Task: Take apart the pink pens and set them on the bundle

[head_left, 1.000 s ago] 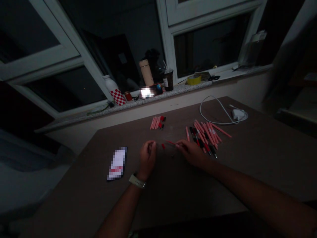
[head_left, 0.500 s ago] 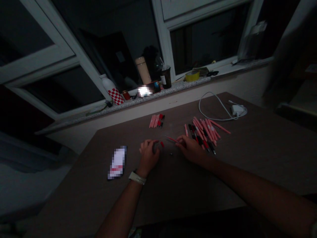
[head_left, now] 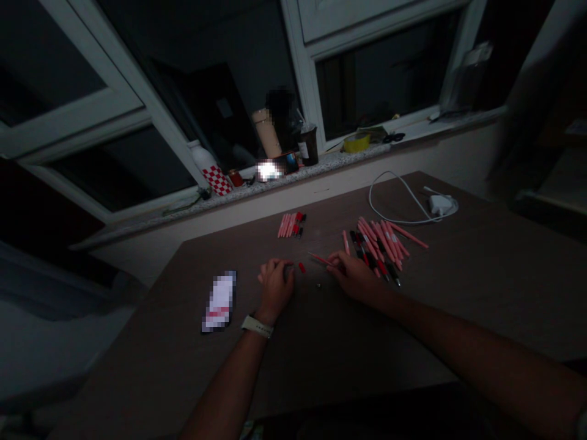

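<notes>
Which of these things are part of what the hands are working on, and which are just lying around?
Part of the work:
right hand, pinching a thin pink pen
left hand
small red piece
large pile of pink pens
small bunch of pink pens

Just lying around:
white charger with cable
pixelated flat packet
yellow tape roll

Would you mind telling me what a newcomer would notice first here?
A loose heap of pink pens stands out on the brown table, right of the hands. A small red piece lies between the left hand and right hand, which holds a thin red pen part.
</notes>
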A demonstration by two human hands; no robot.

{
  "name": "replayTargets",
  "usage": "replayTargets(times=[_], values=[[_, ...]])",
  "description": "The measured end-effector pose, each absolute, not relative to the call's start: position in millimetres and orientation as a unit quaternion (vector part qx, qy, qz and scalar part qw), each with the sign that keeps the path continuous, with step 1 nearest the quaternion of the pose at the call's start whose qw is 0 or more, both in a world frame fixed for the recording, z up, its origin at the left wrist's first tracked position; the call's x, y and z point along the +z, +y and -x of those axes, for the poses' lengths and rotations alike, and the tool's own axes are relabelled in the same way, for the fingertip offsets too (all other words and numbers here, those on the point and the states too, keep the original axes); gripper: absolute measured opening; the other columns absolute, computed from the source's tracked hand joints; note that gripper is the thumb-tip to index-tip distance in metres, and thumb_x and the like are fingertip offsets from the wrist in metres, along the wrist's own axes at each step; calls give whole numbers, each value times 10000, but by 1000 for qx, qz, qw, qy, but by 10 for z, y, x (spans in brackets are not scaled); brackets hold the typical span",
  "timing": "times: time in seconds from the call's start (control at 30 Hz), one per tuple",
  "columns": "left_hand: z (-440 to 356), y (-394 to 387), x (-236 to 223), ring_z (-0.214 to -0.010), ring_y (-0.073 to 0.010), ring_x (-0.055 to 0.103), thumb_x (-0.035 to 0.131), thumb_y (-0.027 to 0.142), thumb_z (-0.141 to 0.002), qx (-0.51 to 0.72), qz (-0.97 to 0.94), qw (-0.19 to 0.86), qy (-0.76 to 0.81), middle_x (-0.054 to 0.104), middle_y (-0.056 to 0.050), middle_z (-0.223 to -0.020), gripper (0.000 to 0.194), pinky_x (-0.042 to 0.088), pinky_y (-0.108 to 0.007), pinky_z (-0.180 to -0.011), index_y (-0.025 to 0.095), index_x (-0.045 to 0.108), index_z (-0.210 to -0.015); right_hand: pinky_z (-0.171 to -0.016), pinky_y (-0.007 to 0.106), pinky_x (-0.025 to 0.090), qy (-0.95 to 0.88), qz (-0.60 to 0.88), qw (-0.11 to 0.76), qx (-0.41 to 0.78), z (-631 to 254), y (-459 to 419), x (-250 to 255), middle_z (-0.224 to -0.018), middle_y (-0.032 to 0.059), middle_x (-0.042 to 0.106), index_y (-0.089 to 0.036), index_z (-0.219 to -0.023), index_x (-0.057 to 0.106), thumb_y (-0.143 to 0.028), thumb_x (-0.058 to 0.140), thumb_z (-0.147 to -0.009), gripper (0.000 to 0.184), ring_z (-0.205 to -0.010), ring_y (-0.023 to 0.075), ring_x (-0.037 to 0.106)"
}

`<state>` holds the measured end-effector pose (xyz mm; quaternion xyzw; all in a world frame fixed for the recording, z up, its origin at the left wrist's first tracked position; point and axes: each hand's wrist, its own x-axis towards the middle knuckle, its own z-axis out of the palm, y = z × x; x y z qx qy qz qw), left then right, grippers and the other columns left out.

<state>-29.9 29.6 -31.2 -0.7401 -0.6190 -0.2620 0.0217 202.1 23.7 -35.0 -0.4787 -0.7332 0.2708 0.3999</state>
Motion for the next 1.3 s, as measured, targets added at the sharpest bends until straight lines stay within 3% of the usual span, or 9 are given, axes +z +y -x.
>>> replayTargets(times=[0.27, 0.9, 1.13, 1.3], values=[[140, 175, -160, -1054, -241, 483, 507, 289, -904, -315, 782, -16, -537, 558, -71, -1097, 228, 384, -409, -912, 229, 556, -1119, -710, 299, 445, -745, 473, 389, 262, -2027, 253, -358, -946, 63, 689, -199, -1138, 590, -232, 502, -898, 258, -847, 201, 639], [27, 58, -136, -1019, -238, 469, 662, 388, -806, -228, 863, -33, -449, 499, -62, -1106, 271, 406, -394, -870, 267, 640, -1047, -664, 257, 414, -736, 484, 393, 263, -2026, 263, -374, -870, 39, 672, -189, -1046, 578, -194, 501, -898, 167, -794, 174, 623], [86, 134, -180, -988, -242, 491, 522, 308, -899, -276, 791, 27, -546, 537, -69, -1057, 184, 398, -397, -825, 244, 618, -1043, -648, 256, 408, -736, 489, 389, 261, -2026, 252, -366, -873, 41, 671, -194, -1013, 579, -203, 492, -901, 142, -782, 174, 616], [171, 204, -215, -1028, -254, 491, 540, 235, -864, -274, 762, 24, -586, 536, -67, -1106, 295, 406, -395, -830, 278, 584, -1153, -644, 261, 404, -733, 502, 381, 256, -2025, 244, -357, -872, 46, 670, -192, -1021, 583, -218, 508, -892, 151, -789, 183, 618]])
